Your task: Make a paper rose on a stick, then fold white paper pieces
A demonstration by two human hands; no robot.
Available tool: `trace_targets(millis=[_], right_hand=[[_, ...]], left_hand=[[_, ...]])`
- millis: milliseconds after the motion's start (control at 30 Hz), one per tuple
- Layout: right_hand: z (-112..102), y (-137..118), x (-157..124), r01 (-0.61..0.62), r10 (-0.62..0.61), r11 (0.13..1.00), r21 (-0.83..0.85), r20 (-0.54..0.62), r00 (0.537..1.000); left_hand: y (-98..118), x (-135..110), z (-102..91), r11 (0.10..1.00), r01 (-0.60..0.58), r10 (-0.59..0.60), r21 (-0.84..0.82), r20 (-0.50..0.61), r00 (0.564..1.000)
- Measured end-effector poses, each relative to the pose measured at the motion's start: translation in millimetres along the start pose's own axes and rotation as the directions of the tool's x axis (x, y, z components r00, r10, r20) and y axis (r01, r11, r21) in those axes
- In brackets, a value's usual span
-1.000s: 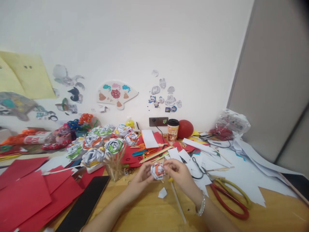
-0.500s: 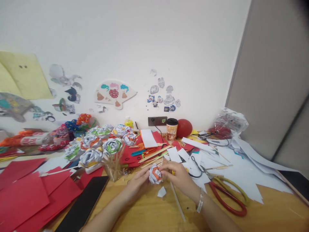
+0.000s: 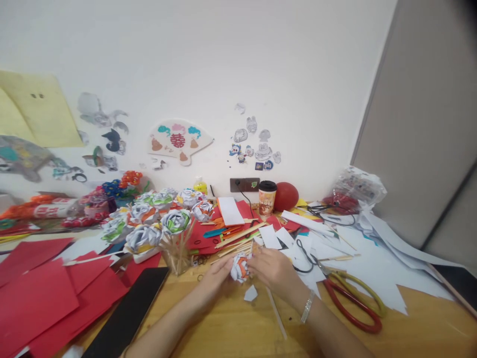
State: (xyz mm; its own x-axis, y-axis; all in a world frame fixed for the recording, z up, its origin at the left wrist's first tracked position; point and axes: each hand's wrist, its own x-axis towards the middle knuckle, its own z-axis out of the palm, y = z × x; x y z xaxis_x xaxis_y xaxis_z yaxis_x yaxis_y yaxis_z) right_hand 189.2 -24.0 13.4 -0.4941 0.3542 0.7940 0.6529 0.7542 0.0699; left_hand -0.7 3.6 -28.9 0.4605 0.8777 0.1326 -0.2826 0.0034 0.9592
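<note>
Between my two hands is a white and orange paper flower (image 3: 239,268), held just above the wooden table. My left hand (image 3: 219,272) grips its left side, fingers closed on the petals. On the other side my right hand (image 3: 274,268) pinches the flower's right edge; its fingertips are partly hidden. A small white paper scrap (image 3: 251,293) lies just below the flower. A thin pale stick (image 3: 276,314) slants down the table under my right hand. Scissors (image 3: 352,301) with red and yellow handles rest to the right of my right wrist.
Finished paper flowers (image 3: 176,222) stand on sticks in a clear container (image 3: 178,258) at left. Red sheets (image 3: 37,298) and a black slab (image 3: 128,313) cover the left side. White paper (image 3: 365,263) spreads at right. A lidded cup (image 3: 267,201) and red balloon (image 3: 286,196) stand by the wall.
The flower has turned slightly in my hands, and my right hand's fingers have closed in over its edge. The whole view has shifted a little.
</note>
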Motion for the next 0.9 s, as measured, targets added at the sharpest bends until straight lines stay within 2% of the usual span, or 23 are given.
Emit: trace_targets(millis=[167, 333, 533, 900], right_hand=[[-4.2, -1.2, 1.8, -0.038, 0.04, 0.998, 0.059, -0.032, 0.999], [-4.9, -3.5, 2.2, -0.043, 0.049, 0.997, 0.068, -0.097, 0.994], [-6.1, -6.8, 4.8, -0.07, 0.08, 0.994, 0.081, -0.123, 0.989], [-0.2, -7.2, 1.9, 0.002, 0.003, 0.999, 0.037, -0.134, 0.991]], left_hand=[[15.3, -4.7, 13.4, 0.966, -0.008, 0.015, -0.259, 0.024, 1.0], [25.1, -6.1, 18.1, 0.935, -0.005, 0.026, -0.354, 0.054, 0.998], [26.7, -7.4, 19.0, 0.93, 0.031, -0.016, -0.367, 0.045, 0.999], [16.5, -5.3, 14.9, 0.968, 0.047, -0.054, -0.246, -0.023, 0.998]])
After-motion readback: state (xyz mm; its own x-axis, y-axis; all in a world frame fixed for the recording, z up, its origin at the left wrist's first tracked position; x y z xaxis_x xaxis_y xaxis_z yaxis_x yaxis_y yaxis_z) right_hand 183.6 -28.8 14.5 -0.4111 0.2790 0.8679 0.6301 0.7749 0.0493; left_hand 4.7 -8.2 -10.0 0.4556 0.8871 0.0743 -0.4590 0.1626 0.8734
